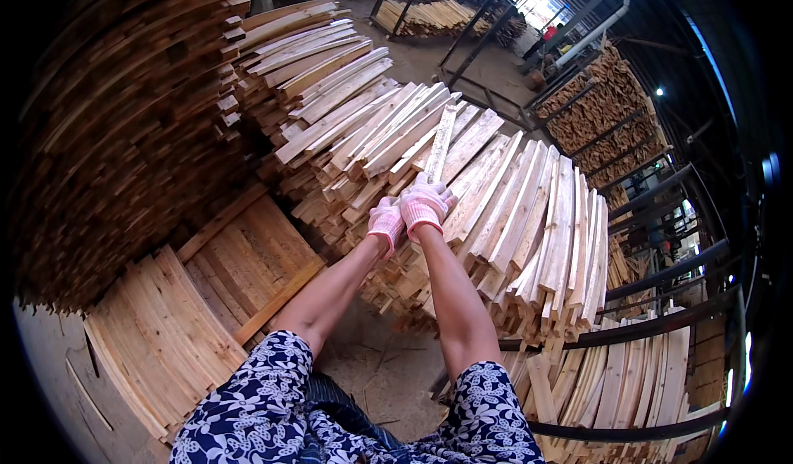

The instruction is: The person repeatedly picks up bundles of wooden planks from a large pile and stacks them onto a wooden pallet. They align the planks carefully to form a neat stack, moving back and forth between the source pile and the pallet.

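Observation:
Both my hands are stretched out over a long stack of pale wooden planks [504, 208], in knitted gloves of pink and white. My right hand [424, 203] is closed around the near end of a narrow wooden plank [441, 143]. The plank lies on top of the stack and points away from me. Pressed against it on the left is my left hand [385, 219], its fingers curled. The right hand partly hides those fingers, so what they grip is not visible.
A tall stack of planks [124, 133] rises at the left. Below it stand wide wooden panels [165, 332]. Dark metal rails [661, 328] run along the right, with more planks [619, 373] between them. Further stacks [429, 16] and a person in red [548, 34] are far back.

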Motion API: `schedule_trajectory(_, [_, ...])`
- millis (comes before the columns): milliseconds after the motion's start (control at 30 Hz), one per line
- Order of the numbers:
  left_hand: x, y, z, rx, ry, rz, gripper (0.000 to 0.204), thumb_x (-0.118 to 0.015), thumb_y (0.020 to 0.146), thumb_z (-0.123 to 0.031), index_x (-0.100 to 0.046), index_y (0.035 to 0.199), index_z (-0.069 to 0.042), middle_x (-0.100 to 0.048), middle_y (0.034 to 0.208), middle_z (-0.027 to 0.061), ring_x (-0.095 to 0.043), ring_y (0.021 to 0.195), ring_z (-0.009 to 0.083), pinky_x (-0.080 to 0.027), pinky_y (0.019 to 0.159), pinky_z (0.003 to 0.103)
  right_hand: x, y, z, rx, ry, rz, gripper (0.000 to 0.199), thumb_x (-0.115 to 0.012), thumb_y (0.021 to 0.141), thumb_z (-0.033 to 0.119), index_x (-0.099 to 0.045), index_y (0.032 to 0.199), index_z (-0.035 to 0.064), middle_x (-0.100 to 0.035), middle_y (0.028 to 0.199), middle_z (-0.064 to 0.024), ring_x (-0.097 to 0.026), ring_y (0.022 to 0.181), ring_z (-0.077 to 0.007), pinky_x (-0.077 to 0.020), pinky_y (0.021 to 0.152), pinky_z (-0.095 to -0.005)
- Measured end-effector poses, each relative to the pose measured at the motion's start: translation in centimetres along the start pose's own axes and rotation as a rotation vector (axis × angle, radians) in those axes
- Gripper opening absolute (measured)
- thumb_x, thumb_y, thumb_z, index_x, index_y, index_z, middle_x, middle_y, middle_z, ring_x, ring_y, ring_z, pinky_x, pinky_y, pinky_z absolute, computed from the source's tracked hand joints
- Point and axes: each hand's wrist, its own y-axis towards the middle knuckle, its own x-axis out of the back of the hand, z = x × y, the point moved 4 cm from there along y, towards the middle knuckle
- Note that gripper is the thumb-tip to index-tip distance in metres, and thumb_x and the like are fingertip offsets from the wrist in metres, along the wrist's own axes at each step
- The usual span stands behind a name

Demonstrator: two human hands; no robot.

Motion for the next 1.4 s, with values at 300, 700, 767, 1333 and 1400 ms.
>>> schedule_trajectory(300, [5.5, -9.1, -3.2, -0.075, 0.080, 0.232, 0.043, -0.073, 0.096, -0.042, -0.057, 0.116, -0.007, -0.067, 0.101, 0.0083, -0.060, 0.086, 0.0151, -0.052, 0.070, 0.032, -4.5, -7.7, -0.4, -0.183, 0.471, 0.000, 0.067, -0.065, 0.095, 0.034, -0.037, 0.155, 0.0197, -0.042, 0.139, -0.0281, -0.062, 0.114, -0.0423, -0.0485, 0.102, -0.0513])
schedule_trajectory(700, [3.5, -12.3, -9.5, -0.080, 0.532, 0.594, 0.072, -0.060, 0.095, -0.033, -0.036, 0.157, -0.007, -0.051, 0.151, 0.0251, -0.051, 0.139, 0.0373, -0.040, 0.115, 0.037, -14.5, -9.7, -5.9, -0.463, 1.372, -0.119, 0.085, -0.066, 0.100, 0.036, -0.015, 0.162, 0.0093, -0.048, 0.149, -0.0230, -0.053, 0.129, -0.0350, -0.0460, 0.106, -0.0429])
schedule_trajectory(767, [2.4, -12.3, -8.1, -0.142, 0.445, 0.512, 0.085, -0.055, 0.095, -0.054, -0.028, 0.160, -0.004, -0.052, 0.149, 0.0258, -0.052, 0.137, 0.0350, -0.036, 0.116, 0.037, -15.8, -8.7, -6.3, -0.490, 1.369, -0.105, 0.088, -0.068, 0.100, 0.040, -0.014, 0.162, 0.0097, -0.052, 0.145, -0.0233, -0.057, 0.125, -0.0344, -0.0482, 0.103, -0.0436])
schedule_trajectory(1333, [10.4, -22.7, -2.5, 0.180, 0.028, 0.661, 0.083, -0.082, 0.078, -0.026, -0.041, 0.147, -0.005, -0.058, 0.125, 0.0113, -0.057, 0.112, 0.0210, -0.050, 0.098, 0.035, 4.0, -25.3, -6.6, 0.471, 0.634, 0.392, 0.048, -0.059, 0.100, 0.042, -0.051, 0.137, 0.0123, -0.065, 0.103, -0.0232, -0.064, 0.098, -0.0431, -0.0543, 0.084, -0.0500])
schedule_trajectory(1400, [12.7, -23.0, -4.2, 0.125, -0.103, 0.644, 0.081, -0.082, 0.081, -0.015, -0.040, 0.150, -0.009, -0.060, 0.125, 0.0089, -0.060, 0.113, 0.0188, -0.052, 0.096, 0.034, 8.9, -21.8, -7.1, 0.476, 0.632, 0.005, 0.040, -0.060, 0.100, 0.036, -0.055, 0.126, 0.0064, -0.063, 0.098, -0.0217, -0.064, 0.096, -0.0376, -0.0525, 0.085, -0.0480])
